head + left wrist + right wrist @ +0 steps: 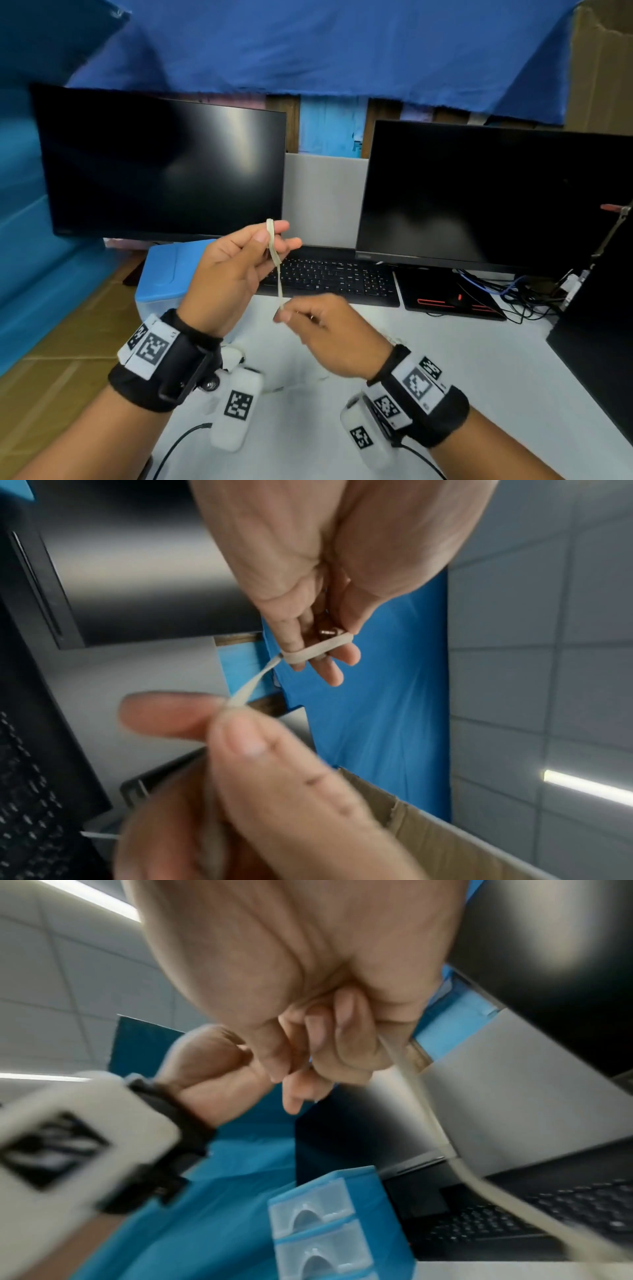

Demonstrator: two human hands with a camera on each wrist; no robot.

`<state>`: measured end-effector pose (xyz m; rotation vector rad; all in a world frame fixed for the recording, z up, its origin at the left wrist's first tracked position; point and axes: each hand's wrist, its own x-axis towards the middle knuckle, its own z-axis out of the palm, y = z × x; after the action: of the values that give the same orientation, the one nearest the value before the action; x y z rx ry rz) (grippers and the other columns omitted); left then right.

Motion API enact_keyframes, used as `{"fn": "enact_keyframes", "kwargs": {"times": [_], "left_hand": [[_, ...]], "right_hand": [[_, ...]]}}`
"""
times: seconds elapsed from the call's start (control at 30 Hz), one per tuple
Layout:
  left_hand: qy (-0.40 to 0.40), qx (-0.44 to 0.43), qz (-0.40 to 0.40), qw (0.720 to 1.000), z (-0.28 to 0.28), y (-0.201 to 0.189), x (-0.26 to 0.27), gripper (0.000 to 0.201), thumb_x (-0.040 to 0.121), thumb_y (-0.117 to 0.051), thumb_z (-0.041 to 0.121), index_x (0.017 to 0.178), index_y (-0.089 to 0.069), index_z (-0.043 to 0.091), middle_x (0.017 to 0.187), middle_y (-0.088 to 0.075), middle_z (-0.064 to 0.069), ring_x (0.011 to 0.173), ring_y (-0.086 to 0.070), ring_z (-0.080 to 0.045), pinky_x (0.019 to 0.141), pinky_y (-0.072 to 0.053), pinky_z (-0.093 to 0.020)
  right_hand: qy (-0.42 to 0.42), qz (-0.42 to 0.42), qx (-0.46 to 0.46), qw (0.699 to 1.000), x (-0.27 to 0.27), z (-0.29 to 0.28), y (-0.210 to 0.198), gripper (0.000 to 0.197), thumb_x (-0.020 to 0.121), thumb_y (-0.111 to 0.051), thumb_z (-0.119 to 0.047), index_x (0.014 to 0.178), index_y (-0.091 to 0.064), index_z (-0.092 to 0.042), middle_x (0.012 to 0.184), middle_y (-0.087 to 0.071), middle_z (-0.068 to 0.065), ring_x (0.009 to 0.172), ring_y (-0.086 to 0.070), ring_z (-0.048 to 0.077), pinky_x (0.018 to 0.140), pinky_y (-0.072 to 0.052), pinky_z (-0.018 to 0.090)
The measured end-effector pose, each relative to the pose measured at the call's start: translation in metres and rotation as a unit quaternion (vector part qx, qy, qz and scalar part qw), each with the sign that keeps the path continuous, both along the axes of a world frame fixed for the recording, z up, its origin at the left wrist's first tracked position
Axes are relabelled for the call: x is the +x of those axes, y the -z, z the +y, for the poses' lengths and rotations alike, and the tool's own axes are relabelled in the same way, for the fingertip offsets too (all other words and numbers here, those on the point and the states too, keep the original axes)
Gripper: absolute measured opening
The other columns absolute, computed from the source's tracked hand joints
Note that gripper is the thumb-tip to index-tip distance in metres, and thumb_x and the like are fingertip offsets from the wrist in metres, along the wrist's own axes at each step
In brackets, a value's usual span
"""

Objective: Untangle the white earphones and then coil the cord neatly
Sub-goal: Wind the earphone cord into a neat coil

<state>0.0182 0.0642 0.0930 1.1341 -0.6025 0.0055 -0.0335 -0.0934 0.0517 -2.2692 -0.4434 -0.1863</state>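
Note:
The white earphone cord (pixel 278 274) runs taut between my two hands above the desk. My left hand (pixel 239 260) is raised, with the cord looped round its fingers (pixel 316 649) and the thumb pressing it against the index finger. A small metal plug (pixel 327 632) shows beside that loop. Lower down, my right hand (pixel 322 325) pinches the cord between thumb and forefinger (pixel 232 723). In the right wrist view the right hand's fingers (pixel 329 1045) are curled round the cord (pixel 424 1104), which trails down towards the keyboard. The earbuds are hidden.
Two dark monitors (pixel 164 168) (pixel 493 195) stand at the back with a black keyboard (pixel 329 277) under them. A blue drawer box (pixel 164 274) sits at the left and a black mouse pad (pixel 448 294) and loose cables (pixel 524 294) at the right. White desk top (pixel 479 359) lies below my hands.

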Motion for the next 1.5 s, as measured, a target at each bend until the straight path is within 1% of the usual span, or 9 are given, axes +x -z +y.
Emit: {"fn": "enact_keyframes", "kwargs": {"times": [0.13, 0.27, 0.43, 0.67, 0.9, 1.1, 1.23, 1.37, 1.5], "left_hand": [[-0.131, 0.150, -0.089, 0.976, 0.001, 0.015, 0.012, 0.026, 0.101, -0.046, 0.015, 0.093, -0.069, 0.006, 0.102, -0.073, 0.002, 0.100, -0.070, -0.015, 0.096, -0.049, -0.031], [-0.043, 0.226, -0.116, 0.966, 0.001, 0.021, 0.008, 0.029, 0.096, -0.045, 0.023, 0.088, -0.072, 0.015, 0.079, -0.069, -0.010, 0.081, -0.067, -0.017, 0.082, -0.051, -0.030], [0.087, 0.102, -0.044, 0.990, -0.002, 0.002, -0.012, 0.029, 0.097, -0.052, 0.025, 0.098, -0.074, 0.006, 0.070, -0.058, -0.003, 0.075, -0.064, -0.020, 0.083, -0.054, -0.031], [0.048, -0.053, 0.019, 0.997, 0.006, -0.021, -0.017, 0.031, 0.095, -0.042, 0.021, 0.108, -0.065, 0.004, 0.069, -0.054, 0.003, 0.074, -0.064, -0.014, 0.090, -0.054, -0.031], [0.012, -0.203, 0.109, 0.973, 0.045, -0.047, 0.003, 0.030, 0.102, -0.043, 0.029, 0.094, -0.067, 0.013, 0.062, -0.052, 0.010, 0.064, -0.059, -0.001, 0.083, -0.055, -0.022], [-0.006, -0.216, 0.111, 0.970, 0.055, -0.047, 0.006, 0.034, 0.101, -0.045, 0.029, 0.087, -0.073, 0.015, 0.064, -0.054, 0.010, 0.066, -0.061, -0.001, 0.088, -0.055, -0.023], [-0.010, -0.238, 0.100, 0.966, 0.057, -0.048, 0.011, 0.032, 0.102, -0.046, 0.028, 0.090, -0.072, 0.014, 0.065, -0.056, 0.010, 0.068, -0.062, -0.002, 0.090, -0.054, -0.024], [-0.055, -0.269, 0.083, 0.958, 0.078, -0.053, 0.020, 0.027, 0.100, -0.047, 0.029, 0.093, -0.069, 0.014, 0.068, -0.058, 0.010, 0.071, -0.063, 0.000, 0.091, -0.053, -0.024], [-0.057, -0.303, 0.075, 0.948, 0.101, -0.055, 0.027, 0.025, 0.098, -0.051, 0.031, 0.094, -0.070, 0.015, 0.071, -0.062, 0.012, 0.077, -0.064, 0.002, 0.090, -0.053, -0.022]], "right_hand": [[-0.094, -0.011, -0.027, 0.995, -0.034, 0.008, -0.033, 0.024, 0.102, -0.046, -0.022, 0.095, -0.067, -0.011, 0.070, -0.060, 0.009, 0.062, -0.054, 0.013, 0.065, -0.050, 0.030], [-0.058, -0.086, 0.128, 0.986, -0.035, -0.006, -0.075, 0.025, 0.102, -0.045, -0.013, 0.088, -0.062, -0.002, 0.061, -0.052, -0.006, 0.057, -0.047, 0.004, 0.058, -0.042, 0.024], [0.103, -0.137, 0.211, 0.962, 0.010, -0.029, -0.073, 0.024, 0.100, -0.050, -0.010, 0.084, -0.068, -0.014, 0.056, -0.048, -0.008, 0.052, -0.042, 0.005, 0.056, -0.037, 0.021], [0.006, 0.053, 0.203, 0.978, 0.002, 0.002, -0.025, 0.008, 0.091, -0.066, -0.009, 0.097, -0.062, -0.006, 0.065, -0.061, 0.007, 0.049, -0.053, 0.013, 0.052, -0.046, 0.023], [0.001, 0.124, 0.456, 0.881, -0.008, -0.005, -0.014, 0.012, 0.092, -0.063, -0.005, 0.088, -0.055, -0.013, 0.064, -0.056, 0.001, 0.040, -0.026, 0.008, 0.039, -0.020, 0.017], [-0.056, 0.188, 0.381, 0.903, -0.011, -0.019, 0.006, 0.031, 0.099, -0.051, -0.028, 0.082, -0.070, -0.009, 0.064, -0.064, 0.005, 0.041, -0.039, 0.013, 0.044, -0.030, 0.022], [-0.161, 0.309, 0.323, 0.880, -0.023, -0.027, 0.020, 0.037, 0.096, -0.046, -0.032, 0.072, -0.069, -0.016, 0.045, -0.037, -0.007, 0.040, -0.024, 0.006, 0.043, -0.019, 0.020], [-0.111, 0.308, 0.414, 0.849, -0.032, -0.040, 0.027, 0.041, 0.089, -0.057, -0.039, 0.056, -0.062, -0.016, 0.043, -0.027, -0.009, 0.041, -0.018, 0.007, 0.042, -0.017, 0.017], [-0.151, 0.299, 0.238, 0.912, -0.039, -0.057, 0.032, 0.024, 0.089, -0.062, -0.035, 0.077, -0.075, -0.019, 0.051, -0.053, -0.008, 0.047, -0.044, 0.008, 0.055, -0.039, 0.022]]}}
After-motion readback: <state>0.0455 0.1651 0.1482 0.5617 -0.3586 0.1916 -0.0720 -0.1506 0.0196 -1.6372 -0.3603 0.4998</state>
